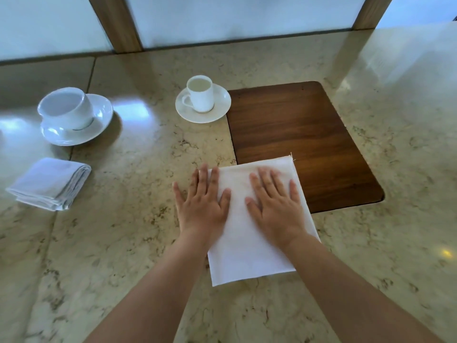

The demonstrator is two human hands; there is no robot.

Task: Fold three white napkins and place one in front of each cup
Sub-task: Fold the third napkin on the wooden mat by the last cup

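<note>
A white napkin point(243, 246), folded into a tall rectangle, lies flat in the middle of the marble counter. Its far right corner overlaps a wooden inset. My left hand point(201, 204) presses flat on its left edge, fingers spread, half on the stone. My right hand point(274, 204) lies flat on its upper right part, fingers apart. A folded white napkin point(50, 184) sits at the left, in front of a wide white cup point(65, 107) on a saucer point(99, 125). A small white cup point(200, 94) stands on its saucer point(220, 105) beyond my hands.
A dark wooden panel point(304, 134) is set flush into the marble counter point(128, 219) at the right of the small cup. Frosted glass panes with wooden posts point(118, 23) close off the far edge.
</note>
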